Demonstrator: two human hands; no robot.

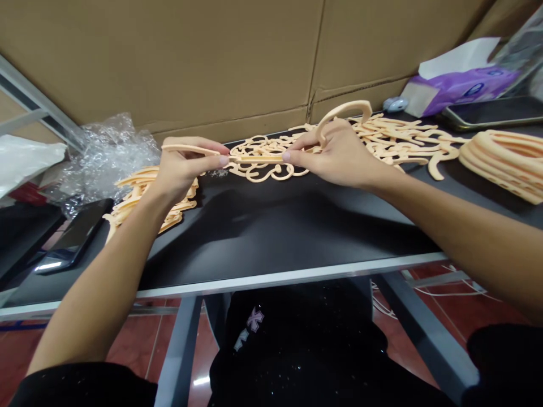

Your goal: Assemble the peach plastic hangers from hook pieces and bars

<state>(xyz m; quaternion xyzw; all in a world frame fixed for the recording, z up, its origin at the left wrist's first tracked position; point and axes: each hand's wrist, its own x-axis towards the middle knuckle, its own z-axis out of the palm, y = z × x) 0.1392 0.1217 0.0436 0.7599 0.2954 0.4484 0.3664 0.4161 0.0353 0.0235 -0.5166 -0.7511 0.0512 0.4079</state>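
Note:
Both hands hold a beige plastic hanger part above the black table, its narrow straight bar (258, 160) stretched between them. My left hand (186, 161) pinches the bar's left end between thumb and fingers, and a slim beige strip runs across its fingers. At the right end, my right hand (337, 152) closes thumb and finger on the bar. A curved beige hook piece (348, 105) rises over the back of that hand; whether it joins the bar is hidden. Just behind the hands lies a loose pile of curved beige pieces (265, 174).
Beige parts are stacked at the left (176, 217) and right (500, 164). Clear plastic wrap (114, 150) and a dark phone (74, 237) lie left. A purple tissue pack (462, 87) and another phone (496, 113) sit back right. Cardboard (190, 62) walls the back.

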